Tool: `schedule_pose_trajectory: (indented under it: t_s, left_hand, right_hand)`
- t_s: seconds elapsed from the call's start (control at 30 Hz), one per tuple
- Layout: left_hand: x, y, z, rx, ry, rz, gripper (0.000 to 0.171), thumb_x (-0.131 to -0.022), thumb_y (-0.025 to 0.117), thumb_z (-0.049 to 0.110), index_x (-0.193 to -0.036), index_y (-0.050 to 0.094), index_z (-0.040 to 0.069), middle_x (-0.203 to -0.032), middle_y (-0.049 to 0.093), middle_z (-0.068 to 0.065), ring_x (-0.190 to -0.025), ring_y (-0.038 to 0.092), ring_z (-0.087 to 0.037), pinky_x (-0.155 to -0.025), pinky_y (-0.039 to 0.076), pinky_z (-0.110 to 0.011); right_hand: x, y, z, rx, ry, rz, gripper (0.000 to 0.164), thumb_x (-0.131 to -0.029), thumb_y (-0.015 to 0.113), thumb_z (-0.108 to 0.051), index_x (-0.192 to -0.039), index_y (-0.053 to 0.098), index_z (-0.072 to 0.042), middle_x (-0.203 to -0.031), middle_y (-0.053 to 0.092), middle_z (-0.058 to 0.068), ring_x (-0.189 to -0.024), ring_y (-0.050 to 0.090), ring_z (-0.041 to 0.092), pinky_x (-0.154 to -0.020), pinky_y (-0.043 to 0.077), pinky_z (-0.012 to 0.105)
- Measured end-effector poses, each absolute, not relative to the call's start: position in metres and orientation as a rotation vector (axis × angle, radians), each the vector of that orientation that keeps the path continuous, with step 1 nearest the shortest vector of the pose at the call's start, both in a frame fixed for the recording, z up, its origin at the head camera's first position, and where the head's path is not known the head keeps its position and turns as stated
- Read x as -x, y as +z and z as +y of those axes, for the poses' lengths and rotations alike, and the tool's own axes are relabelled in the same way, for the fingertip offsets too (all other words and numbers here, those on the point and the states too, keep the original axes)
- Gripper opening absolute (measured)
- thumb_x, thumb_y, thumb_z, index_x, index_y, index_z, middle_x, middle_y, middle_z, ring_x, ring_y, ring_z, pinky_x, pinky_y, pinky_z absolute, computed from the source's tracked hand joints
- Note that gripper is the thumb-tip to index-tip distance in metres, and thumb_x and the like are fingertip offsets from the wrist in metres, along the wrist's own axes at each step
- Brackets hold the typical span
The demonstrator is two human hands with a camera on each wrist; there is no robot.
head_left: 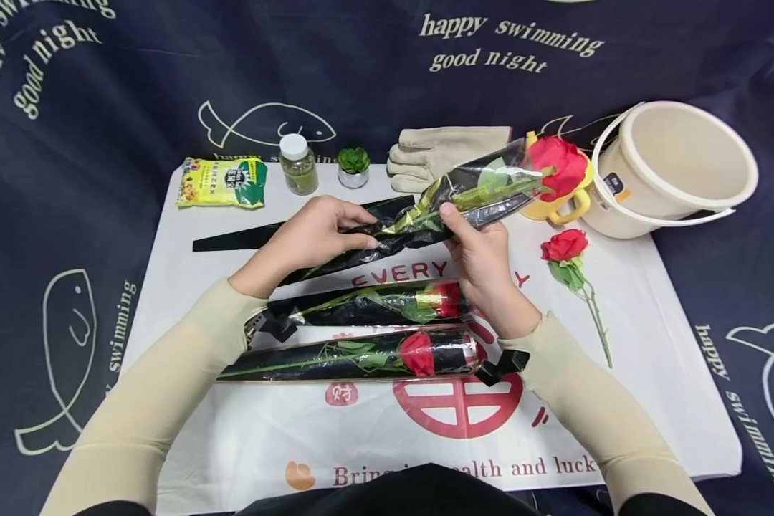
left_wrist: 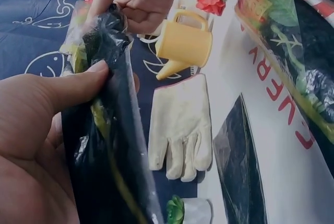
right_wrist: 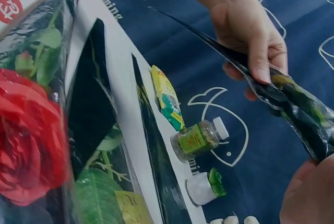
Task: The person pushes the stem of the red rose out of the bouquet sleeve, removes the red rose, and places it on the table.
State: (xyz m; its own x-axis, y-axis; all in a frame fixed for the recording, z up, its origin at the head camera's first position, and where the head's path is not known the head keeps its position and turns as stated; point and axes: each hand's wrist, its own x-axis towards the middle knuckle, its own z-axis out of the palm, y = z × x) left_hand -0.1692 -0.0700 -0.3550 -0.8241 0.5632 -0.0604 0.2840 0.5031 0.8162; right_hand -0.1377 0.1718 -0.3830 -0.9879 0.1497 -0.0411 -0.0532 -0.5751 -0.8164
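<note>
A red rose [head_left: 557, 168] in a clear-and-black plastic sleeve [head_left: 419, 222] is held above the table, its bloom standing out of the sleeve's open end toward the right. My left hand [head_left: 325, 233] grips the narrower part of the sleeve, thumb on top, as the left wrist view also shows. Farther up, my right hand [head_left: 480, 258] holds the sleeve below the bloom with its thumb pressed on the plastic. Between the hands the plastic is crumpled round the green stem. Two more sleeved roses, an upper one [head_left: 419, 304] and a lower one [head_left: 416, 355], lie below my hands.
A flat black sleeve [head_left: 232, 239] lies behind my left hand. A loose rose [head_left: 564, 247] rests at the right, before a beige bucket [head_left: 638, 186] and yellow watering can [left_wrist: 185, 44]. Along the back stand gloves [head_left: 419, 158], a potted succulent [head_left: 353, 168], a bottle [head_left: 299, 168] and a yellow packet [head_left: 222, 183].
</note>
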Motion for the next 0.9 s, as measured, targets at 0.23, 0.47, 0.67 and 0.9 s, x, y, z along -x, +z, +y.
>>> schedule_pose_trajectory:
  t_s: [0.23, 0.47, 0.67, 0.9]
  left_hand:
    - [0.167, -0.357, -0.064, -0.733, 1.398, 2.355, 0.017, -0.084, 0.072, 0.015, -0.098, 0.065, 0.021, -0.09, 0.068, 0.011, -0.084, 0.065, -0.004, -0.068, 0.05, -0.029]
    - [0.163, -0.355, -0.059, -0.727, 1.507, 2.267, 0.019, -0.083, 0.071, 0.004, -0.094, 0.058, 0.013, -0.086, 0.069, 0.003, -0.082, 0.066, -0.009, -0.064, 0.048, -0.033]
    - [0.162, -0.354, -0.058, -0.718, 1.454, 2.287, 0.022, -0.083, 0.071, 0.007, -0.096, 0.055, 0.012, -0.08, 0.069, 0.002, -0.075, 0.066, -0.011, -0.06, 0.041, -0.033]
    - [0.166, -0.359, -0.066, -0.697, 1.439, 2.258, 0.025, -0.082, 0.074, 0.019, -0.1, 0.058, 0.023, -0.08, 0.066, 0.002, -0.063, 0.061, -0.015, -0.049, 0.036, -0.033]
  right_hand:
    - [0.134, -0.384, 0.161, 0.143, 2.631, -1.469, 0.04, -0.076, 0.077, -0.002, -0.112, 0.06, 0.002, -0.102, 0.061, 0.015, -0.086, 0.061, 0.02, -0.074, 0.051, 0.03]
    - [0.128, -0.388, 0.15, 0.112, 2.477, -1.72, 0.039, -0.075, 0.08, -0.011, -0.109, 0.064, 0.0, -0.103, 0.064, 0.016, -0.087, 0.062, 0.019, -0.076, 0.05, 0.031]
    - [0.125, -0.392, 0.143, 0.076, 2.442, -1.826, 0.038, -0.076, 0.08, -0.015, -0.109, 0.065, -0.004, -0.102, 0.065, 0.014, -0.088, 0.061, 0.017, -0.076, 0.049, 0.031]
    - [0.13, -0.389, 0.153, 0.094, 2.527, -1.694, 0.037, -0.078, 0.077, -0.008, -0.111, 0.063, -0.002, -0.102, 0.063, 0.014, -0.086, 0.061, 0.018, -0.076, 0.049, 0.03]
